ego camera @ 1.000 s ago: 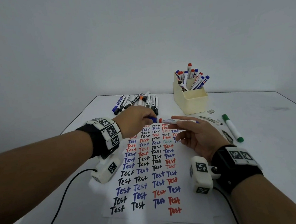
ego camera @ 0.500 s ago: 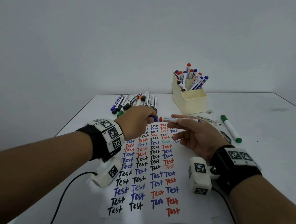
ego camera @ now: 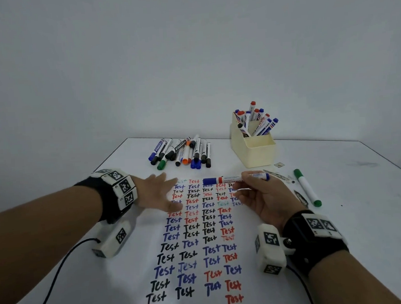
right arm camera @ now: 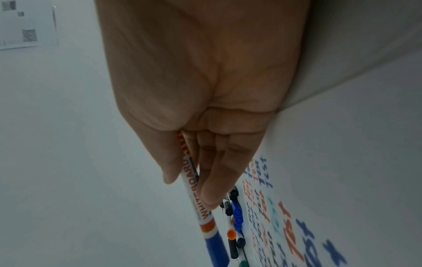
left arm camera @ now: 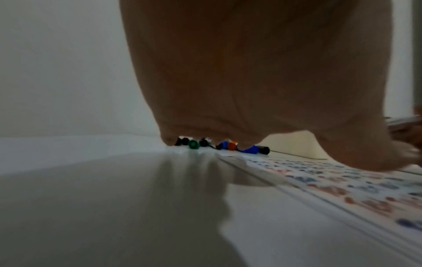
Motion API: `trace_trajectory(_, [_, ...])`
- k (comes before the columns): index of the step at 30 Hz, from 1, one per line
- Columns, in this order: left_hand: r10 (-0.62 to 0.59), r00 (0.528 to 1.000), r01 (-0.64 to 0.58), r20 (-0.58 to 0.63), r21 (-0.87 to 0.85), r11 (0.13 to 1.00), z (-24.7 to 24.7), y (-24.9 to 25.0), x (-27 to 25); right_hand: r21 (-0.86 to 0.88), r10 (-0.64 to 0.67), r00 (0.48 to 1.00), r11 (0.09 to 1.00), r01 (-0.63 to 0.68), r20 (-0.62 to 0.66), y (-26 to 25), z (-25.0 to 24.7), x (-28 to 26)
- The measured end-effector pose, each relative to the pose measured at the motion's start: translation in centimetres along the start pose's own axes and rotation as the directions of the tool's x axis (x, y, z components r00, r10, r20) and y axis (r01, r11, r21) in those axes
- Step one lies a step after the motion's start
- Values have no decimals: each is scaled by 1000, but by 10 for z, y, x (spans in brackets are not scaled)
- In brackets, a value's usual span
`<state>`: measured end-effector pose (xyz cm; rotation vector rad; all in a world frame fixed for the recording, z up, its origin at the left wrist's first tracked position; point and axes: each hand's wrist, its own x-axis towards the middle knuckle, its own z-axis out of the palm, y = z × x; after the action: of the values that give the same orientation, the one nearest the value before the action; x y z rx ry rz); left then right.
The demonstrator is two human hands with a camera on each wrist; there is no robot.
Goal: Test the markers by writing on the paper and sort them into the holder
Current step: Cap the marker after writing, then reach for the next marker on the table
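Blue-capped whiteboard marker point(ego camera: 234, 179) was pinched, capped, in the right hand point(ego camera: 266, 198); left hand point(ego camera: 157, 195) lay released on the paper point(ego camera: 201, 246). Next: uncapping, likely.

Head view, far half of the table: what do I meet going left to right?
Left hand → loose marker pile → blue-capped marker held in right hand → holder → green marker.
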<state>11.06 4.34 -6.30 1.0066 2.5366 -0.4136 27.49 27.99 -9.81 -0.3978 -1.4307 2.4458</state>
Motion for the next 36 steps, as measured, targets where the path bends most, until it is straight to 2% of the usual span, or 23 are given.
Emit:
trace_trajectory(3, [-38, 995, 42, 94, -38, 998, 8, -7, 4, 18, 1, 1000, 1000, -1, -17, -2, 0, -2])
trace_trajectory(10, [-85, 985, 90, 148, -28, 996, 5, -5, 6, 38, -64, 998, 997, 65, -13, -5, 4, -8])
trace_trajectory(13, [-99, 984, 98, 146, 14, 995, 5, -5, 8, -73, -138, 989, 988, 134, -51, -11, 7, -4])
trace_trajectory(15, [-100, 983, 100, 152, 8, 995, 4, -4, 10, -238, -231, 963, 952, 193, -140, -21, 11, 4])
trace_trajectory(17, [-96, 984, 97, 148, -4, 995, 4, -4, 11, -420, -352, 917, 873, 250, -187, -39, 16, 17])
trace_trajectory(20, [-92, 982, 97, 166, -21, 995, 3, -6, 13, -657, -544, 825, 680, 327, -153, -74, 19, 37])
trace_trajectory(24, [-86, 980, 92, 182, -23, 995, 4, -11, 17, -825, -728, 677, 446, 347, -108, -119, 17, 62])
trace_trajectory(26, [-83, 979, 88, 185, -21, 996, 5, -11, 18, -877, -767, 636, 360, 318, -84, -134, 16, 76])
trace_trajectory(29, [-76, 979, 82, 188, -28, 996, 5, -11, 19, -929, -761, 649, 256, 268, -23, -142, 16, 98])
trace_trajectory(32, [-68, 979, 74, 191, -24, 997, 5, -13, 20, -969, -714, 699, 143, 203, 41, -135, 18, 119])
trace_trajectory(36, [-57, 981, 63, 187, -27, 998, 6, -14, 21, -988, -634, 772, 81, 131, 50, -125, 20, 133])
